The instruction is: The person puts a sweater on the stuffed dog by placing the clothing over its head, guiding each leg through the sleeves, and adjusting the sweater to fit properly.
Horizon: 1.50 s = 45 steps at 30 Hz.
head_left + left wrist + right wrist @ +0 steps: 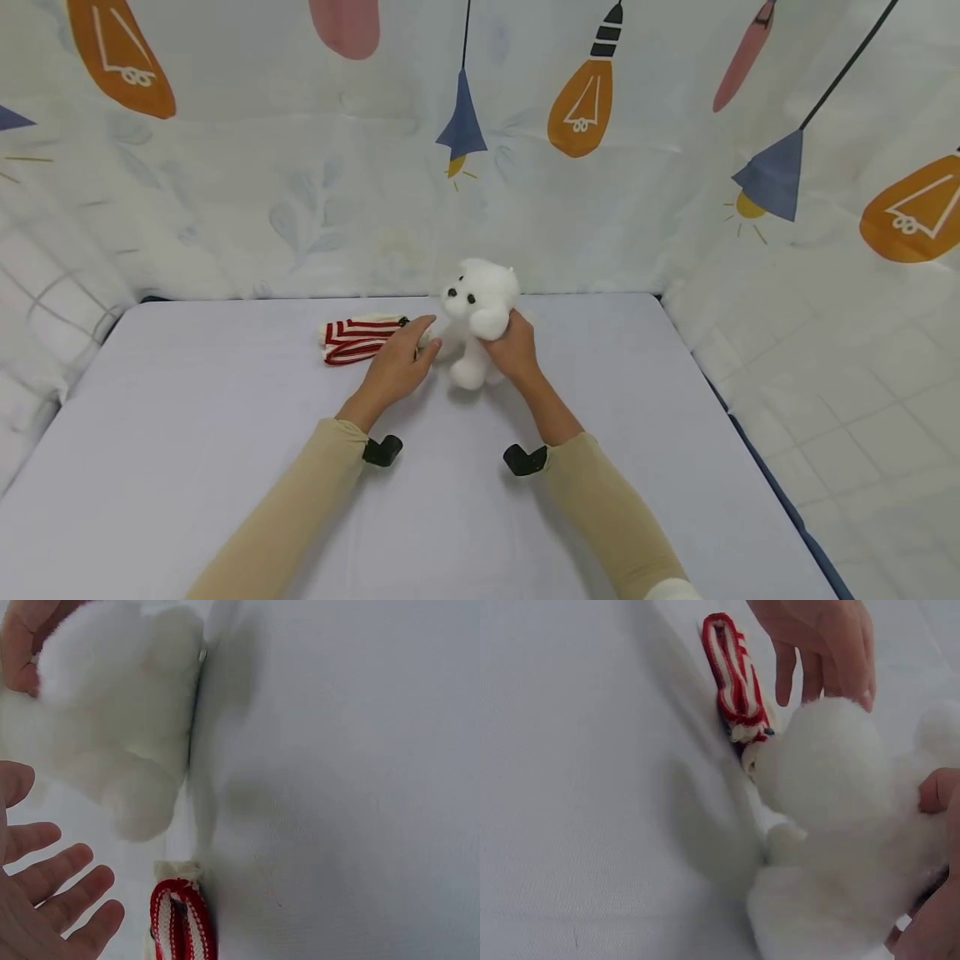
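A fluffy white stuffed dog (491,287) with a dark nose and eyes sits upright near the back of the table. My right hand (514,346) grips its body from the side, the thumb (939,789) pressed into the fur. On the toy's other side is my left hand (397,362), its fingers (67,862) spread and holding nothing. Just beyond that hand lies a folded red-and-white striped knit item (360,340), partly hidden by the hand in the head view. In the right wrist view the knit item (739,675) lies right behind the toy.
A white cloth covers the table (225,467). Behind it hangs a pale curtain (375,208) printed with lamps and bulbs, and more of the same sheeting encloses both sides. Black wrist mounts (384,451) stick out inward from both sleeves.
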Available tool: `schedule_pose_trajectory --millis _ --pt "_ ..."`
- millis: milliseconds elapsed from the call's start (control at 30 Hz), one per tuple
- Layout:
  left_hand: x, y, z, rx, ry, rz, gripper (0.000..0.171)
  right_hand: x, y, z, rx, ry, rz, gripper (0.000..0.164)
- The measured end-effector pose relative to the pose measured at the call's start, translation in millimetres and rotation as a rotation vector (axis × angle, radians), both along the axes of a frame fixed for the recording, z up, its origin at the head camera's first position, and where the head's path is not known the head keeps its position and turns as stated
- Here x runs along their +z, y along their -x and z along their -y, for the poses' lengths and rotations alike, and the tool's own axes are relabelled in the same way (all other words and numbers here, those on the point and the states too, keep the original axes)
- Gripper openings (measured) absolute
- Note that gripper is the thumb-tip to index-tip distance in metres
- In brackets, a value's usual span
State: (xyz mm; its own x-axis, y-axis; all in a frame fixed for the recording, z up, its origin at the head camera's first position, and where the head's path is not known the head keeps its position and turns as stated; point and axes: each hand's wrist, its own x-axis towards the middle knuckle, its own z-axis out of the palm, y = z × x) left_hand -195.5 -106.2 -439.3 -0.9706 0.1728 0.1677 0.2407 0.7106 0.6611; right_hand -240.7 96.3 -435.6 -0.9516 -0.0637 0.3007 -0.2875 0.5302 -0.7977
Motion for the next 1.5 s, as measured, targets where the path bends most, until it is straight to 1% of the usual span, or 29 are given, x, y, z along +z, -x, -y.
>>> schedule_pose_trajectory --millis 67,167,267,367,467,567,667,767,900,1000,1133,1233,1367,1433,1500 --pt "0.0 0.4 -1 -0.011 -0.006 0.019 0.054 3.2 -1.3 -2 0.027 0.034 0.059 0.043" --pt "-0.3 1.5 -2 -0.034 -0.029 0.057 0.057 9.4 -4.8 -4 0.072 0.079 0.174 0.046" --pt "-0.8 2.7 -3 -0.065 -0.051 0.107 0.061 14.0 -7.9 -7 0.142 0.112 0.265 0.046" --pt "-1.2 3.2 -4 -0.101 -0.065 0.149 0.066 15.5 -9.9 -10 0.217 0.165 0.306 0.04" --pt "-0.9 2.3 -5 -0.136 -0.091 0.18 0.074 16.2 -11.5 -11 0.284 0.249 0.329 0.034" --pt "0.8 1.0 -6 -0.152 -0.126 0.198 0.078 17.9 -12.5 -12 0.355 0.315 0.35 0.031" --pt "2.7 0.3 -7 -0.154 -0.163 0.208 0.076 18.5 -12.1 -12 0.421 0.353 0.368 0.03" --pt "4.3 0.0 -8 -0.148 -0.196 0.186 0.073 19.6 -11.1 -12 0.452 0.364 0.384 0.028" --pt "4.6 -0.2 -11 -0.125 -0.214 0.144 0.07 23.2 -12.3 -13 0.454 0.358 0.406 0.027" --pt "3.5 0.1 -13 -0.096 -0.214 0.111 0.068 34.2 -20.4 -14 0.453 0.346 0.407 0.034" --pt "2.1 1.7 -13 -0.051 -0.199 0.034 0.063 49.6 -32.6 -15 0.449 0.295 0.375 0.045" --pt "1.2 3.7 -14 -0.039 -0.189 -0.031 0.057 52.6 -37.8 -16 0.432 0.26 0.36 0.052" --pt "-0.1 5.9 -16 -0.046 -0.181 -0.085 0.053 51.5 -44.0 -18 0.425 0.238 0.352 0.062" --pt "-0.4 6.5 -17 -0.041 -0.175 -0.095 0.052 47.0 -45.5 -18 0.414 0.225 0.33 0.066" --pt "-0.4 7.0 -18 -0.03 -0.162 -0.114 0.051 39.1 -45.5 -18 0.383 0.224 0.301 0.066"
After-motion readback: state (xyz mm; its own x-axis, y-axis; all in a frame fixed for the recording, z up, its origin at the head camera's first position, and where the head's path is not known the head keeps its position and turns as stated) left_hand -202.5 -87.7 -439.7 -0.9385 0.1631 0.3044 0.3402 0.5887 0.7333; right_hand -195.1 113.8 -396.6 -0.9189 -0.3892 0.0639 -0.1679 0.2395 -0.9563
